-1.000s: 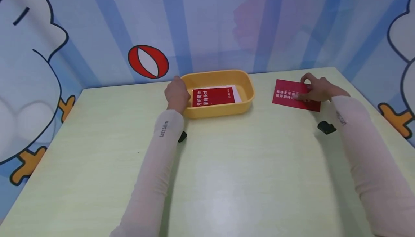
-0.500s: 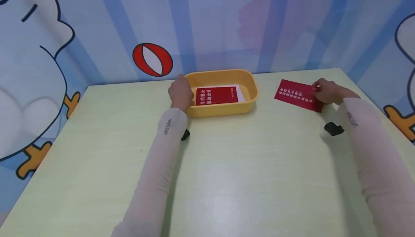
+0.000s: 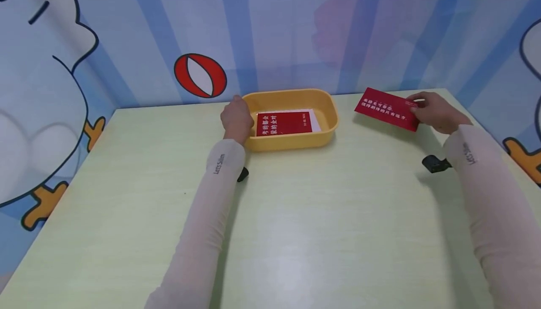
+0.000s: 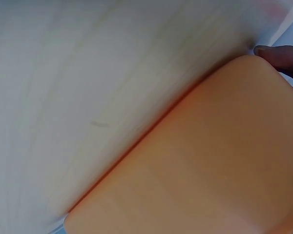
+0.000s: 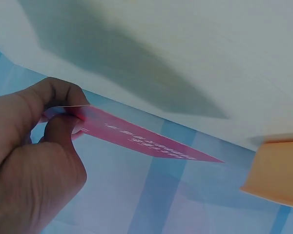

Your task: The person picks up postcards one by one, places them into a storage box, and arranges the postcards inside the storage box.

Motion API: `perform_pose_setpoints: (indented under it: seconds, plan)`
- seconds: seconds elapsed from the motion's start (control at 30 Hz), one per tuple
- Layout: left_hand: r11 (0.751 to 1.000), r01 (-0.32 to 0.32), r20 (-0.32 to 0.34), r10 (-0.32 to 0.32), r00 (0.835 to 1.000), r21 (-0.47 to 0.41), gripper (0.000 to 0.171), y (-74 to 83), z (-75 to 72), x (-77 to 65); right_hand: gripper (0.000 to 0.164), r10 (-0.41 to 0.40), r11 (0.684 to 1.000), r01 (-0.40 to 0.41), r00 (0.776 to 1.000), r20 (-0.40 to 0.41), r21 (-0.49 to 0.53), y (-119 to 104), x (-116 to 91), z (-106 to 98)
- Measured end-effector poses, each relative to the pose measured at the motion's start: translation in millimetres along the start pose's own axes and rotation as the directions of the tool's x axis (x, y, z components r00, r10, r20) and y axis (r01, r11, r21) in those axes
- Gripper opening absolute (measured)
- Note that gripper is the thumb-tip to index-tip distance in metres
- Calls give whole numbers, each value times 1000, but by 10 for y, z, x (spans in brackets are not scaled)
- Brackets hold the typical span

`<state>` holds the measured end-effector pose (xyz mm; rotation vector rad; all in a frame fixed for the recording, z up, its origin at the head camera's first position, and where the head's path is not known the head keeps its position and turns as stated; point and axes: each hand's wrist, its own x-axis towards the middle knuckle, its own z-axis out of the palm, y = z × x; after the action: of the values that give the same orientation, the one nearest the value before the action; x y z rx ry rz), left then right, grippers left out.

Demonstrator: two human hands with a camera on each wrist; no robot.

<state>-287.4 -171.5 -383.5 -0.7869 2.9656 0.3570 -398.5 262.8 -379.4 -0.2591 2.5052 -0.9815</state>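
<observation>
A yellow plastic basket [image 3: 291, 143] stands near the back edge of the table, with a red card [image 3: 283, 124] bearing white characters lying over a white one inside. My left hand [image 3: 236, 119] grips the basket's left end; in the left wrist view its thumb [image 4: 278, 56] lies against the outer wall of the basket [image 4: 195, 161]. To the right of the basket, my right hand [image 3: 437, 112] pinches another red card [image 3: 386, 107] by its right end. That card [image 5: 136, 134] is raised off the table, its shadow below it, thumb on one face and fingers on the other.
The pale table [image 3: 317, 215] ends at the back against a blue striped backdrop [image 3: 287, 32] with cartoon figures. A small black device [image 3: 435, 164] is at the right wrist, and another black piece [image 3: 243, 174] shows beside the left sleeve.
My right hand has taken the red card by its right end and lifted it from the table. The left hand keeps its grip on the basket. The head view has shifted slightly.
</observation>
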Motion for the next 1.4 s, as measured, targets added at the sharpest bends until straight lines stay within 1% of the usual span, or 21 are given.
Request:
perform_pose_setpoints:
  seconds: [0.13,0.37,0.5,0.73,1.0,1.2,1.4]
  plan:
    - [1000,-2,3,2,1000,4,51,5,6,10,61,-1,1000,1,1000,1,13,-17,4,-2]
    - [1000,-6,11,6,1000,8,52,14,16,20,61,-30,999,31,999,11,-15,-105,-40,-9]
    - [1000,-11,18,11,1000,8,52,23,11,12,59,-53,998,53,999,-4,-16,-192,-82,-4]
    - [1000,-8,28,8,1000,11,52,33,-4,-14,57,-61,998,60,998,-35,-20,-291,-92,51]
    - [1000,-6,22,6,1000,16,51,43,-6,-10,58,-100,995,101,994,-39,24,-408,-106,81]
    - [1000,-6,28,6,1000,1,51,33,-3,-18,57,-117,993,118,993,-20,31,-562,-104,158]
    - [1000,5,6,-5,1000,8,49,16,-11,-30,56,-146,989,146,989,-5,0,-796,-99,228]
